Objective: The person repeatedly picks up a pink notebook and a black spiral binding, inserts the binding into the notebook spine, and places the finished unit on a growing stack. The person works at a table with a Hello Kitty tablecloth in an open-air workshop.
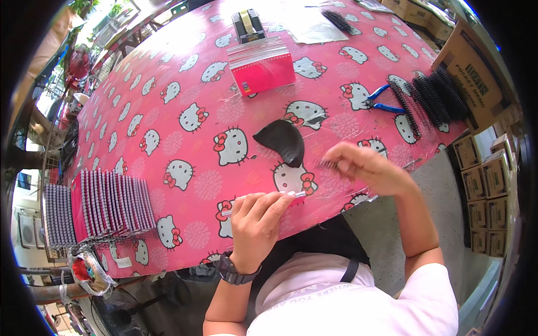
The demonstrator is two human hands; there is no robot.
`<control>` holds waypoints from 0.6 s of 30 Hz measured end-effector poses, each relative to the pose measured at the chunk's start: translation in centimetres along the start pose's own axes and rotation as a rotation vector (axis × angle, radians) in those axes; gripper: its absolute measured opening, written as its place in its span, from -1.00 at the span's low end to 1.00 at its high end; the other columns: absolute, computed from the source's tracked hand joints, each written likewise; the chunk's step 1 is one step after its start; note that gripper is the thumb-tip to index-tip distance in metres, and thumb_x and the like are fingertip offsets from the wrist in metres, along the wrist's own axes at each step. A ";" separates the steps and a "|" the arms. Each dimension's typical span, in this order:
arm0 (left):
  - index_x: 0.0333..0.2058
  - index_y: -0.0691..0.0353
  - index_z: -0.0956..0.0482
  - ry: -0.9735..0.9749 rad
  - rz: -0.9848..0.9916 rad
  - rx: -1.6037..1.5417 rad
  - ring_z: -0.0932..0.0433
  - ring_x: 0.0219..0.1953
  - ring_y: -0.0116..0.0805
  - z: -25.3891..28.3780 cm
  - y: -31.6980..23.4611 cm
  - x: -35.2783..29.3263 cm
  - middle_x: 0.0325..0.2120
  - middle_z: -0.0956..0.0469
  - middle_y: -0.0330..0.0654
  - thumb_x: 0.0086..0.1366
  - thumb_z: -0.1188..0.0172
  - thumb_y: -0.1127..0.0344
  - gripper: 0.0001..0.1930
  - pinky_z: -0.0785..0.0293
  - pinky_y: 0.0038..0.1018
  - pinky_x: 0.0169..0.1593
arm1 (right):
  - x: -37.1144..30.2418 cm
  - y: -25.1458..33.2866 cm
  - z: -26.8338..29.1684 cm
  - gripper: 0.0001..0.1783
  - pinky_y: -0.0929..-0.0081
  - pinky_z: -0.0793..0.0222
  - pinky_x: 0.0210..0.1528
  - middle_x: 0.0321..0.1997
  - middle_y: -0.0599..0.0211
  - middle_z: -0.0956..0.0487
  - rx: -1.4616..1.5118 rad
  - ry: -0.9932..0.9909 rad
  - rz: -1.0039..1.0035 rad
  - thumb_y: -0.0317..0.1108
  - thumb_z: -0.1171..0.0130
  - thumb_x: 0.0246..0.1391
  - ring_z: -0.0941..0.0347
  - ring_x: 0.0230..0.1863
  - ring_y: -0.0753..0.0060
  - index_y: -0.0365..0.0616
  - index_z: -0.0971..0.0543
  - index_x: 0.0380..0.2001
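My left hand (256, 224), with a black watch on its wrist, is closed around a thin notepad (300, 195) seen edge-on near the table's front edge. To its right, my right hand (367, 168) is slightly blurred, its fingers pinched on a short dark spiral binding coil (325, 163). The coil is apart from the notepad. Just beyond both hands lies a curved, smooth black piece (287, 143) whose kind I cannot make out. Farther back stands a stack of unbound pink-covered notepads (262, 75).
Blue-handled pliers (385, 107) and bundles of black coils (437, 98) lie at right, beside a cardboard box (471, 70). Coil-bound notepads (112, 204) stand in rows at left. A tape dispenser (247, 25) is at the back. The pink table cover (196, 131) has cat pictures.
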State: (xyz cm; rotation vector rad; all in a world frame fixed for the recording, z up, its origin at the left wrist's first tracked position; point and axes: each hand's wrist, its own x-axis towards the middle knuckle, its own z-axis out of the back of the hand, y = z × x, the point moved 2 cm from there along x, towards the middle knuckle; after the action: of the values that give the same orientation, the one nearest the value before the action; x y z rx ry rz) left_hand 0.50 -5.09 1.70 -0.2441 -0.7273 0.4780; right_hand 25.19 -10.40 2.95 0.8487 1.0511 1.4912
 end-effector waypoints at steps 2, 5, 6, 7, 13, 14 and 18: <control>-0.24 0.13 -0.65 -0.011 0.010 -0.001 -0.53 -0.33 -0.32 0.2 -0.4 0.1 -0.35 -0.62 -0.28 0.02 -0.26 0.50 -0.73 -0.34 -0.42 -0.23 | 0.1 1.2 -1.8 -0.65 0.53 -0.37 -0.25 -0.36 0.36 -0.50 0.021 -0.021 0.006 -0.42 -0.07 0.20 -0.42 -0.30 0.54 -0.11 -0.45 0.07; -0.28 0.13 -0.67 -0.036 0.020 -0.009 -0.53 -0.35 -0.31 0.1 -0.5 0.0 -0.37 -0.63 -0.27 0.03 -0.27 0.50 -0.76 -0.34 -0.43 -0.24 | 0.0 0.9 -2.4 -0.70 0.51 -0.40 -0.28 -0.37 0.34 -0.56 -0.066 -0.103 0.140 -0.49 -0.16 0.10 -0.47 -0.32 0.48 -0.13 -0.54 -0.06; -0.28 0.13 -0.67 -0.045 0.022 -0.011 -0.53 -0.35 -0.32 0.1 -0.5 0.0 -0.37 -0.63 -0.27 0.03 -0.27 0.50 -0.77 -0.34 -0.43 -0.24 | -0.1 0.7 -2.5 -0.72 0.50 -0.41 -0.29 -0.37 0.33 -0.57 -0.113 -0.139 0.208 -0.51 -0.19 0.06 -0.48 -0.33 0.45 -0.13 -0.58 -0.11; -0.28 0.13 -0.67 -0.045 0.025 -0.013 -0.53 -0.35 -0.32 0.1 -0.5 0.0 -0.38 -0.63 -0.27 0.03 -0.27 0.50 -0.77 -0.34 -0.43 -0.24 | -0.1 0.5 -2.6 -0.73 0.49 -0.41 -0.29 -0.35 0.32 -0.58 -0.118 -0.168 0.211 -0.52 -0.21 0.02 -0.48 -0.31 0.44 -0.14 -0.60 -0.16; -0.29 0.13 -0.67 -0.033 0.028 -0.028 -0.53 -0.35 -0.32 0.1 -0.6 0.1 -0.39 -0.63 -0.27 0.04 -0.27 0.51 -0.78 -0.34 -0.43 -0.24 | 0.1 0.5 -3.0 -0.72 0.46 -0.42 -0.21 -0.32 0.34 -0.60 -0.133 -0.236 0.280 -0.58 -0.29 -0.14 -0.49 -0.22 0.39 -0.13 -0.63 -0.27; -0.29 0.13 -0.67 -0.033 0.029 -0.028 -0.53 -0.36 -0.32 0.1 -0.6 0.0 -0.39 -0.63 -0.27 0.04 -0.27 0.51 -0.78 -0.34 -0.43 -0.25 | 0.2 0.5 -3.1 -0.73 0.45 -0.42 -0.20 -0.32 0.34 -0.60 -0.128 -0.219 0.284 -0.58 -0.29 -0.14 -0.48 -0.21 0.38 -0.13 -0.63 -0.27; -0.30 0.13 -0.67 -0.028 0.034 -0.029 -0.52 -0.36 -0.32 0.1 -0.6 0.0 -0.39 -0.62 -0.27 0.04 -0.26 0.52 -0.78 -0.34 -0.44 -0.25 | 0.1 0.6 -2.7 -0.76 0.44 -0.42 -0.19 -0.31 0.34 -0.60 -0.098 -0.084 0.262 -0.56 -0.29 -0.12 -0.48 -0.21 0.37 -0.15 -0.62 -0.29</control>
State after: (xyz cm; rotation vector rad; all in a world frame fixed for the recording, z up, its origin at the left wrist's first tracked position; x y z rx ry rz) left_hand 0.60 -5.65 2.00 -0.2779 -0.7588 0.5046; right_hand 22.45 -10.82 2.53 0.9989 0.8215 1.6948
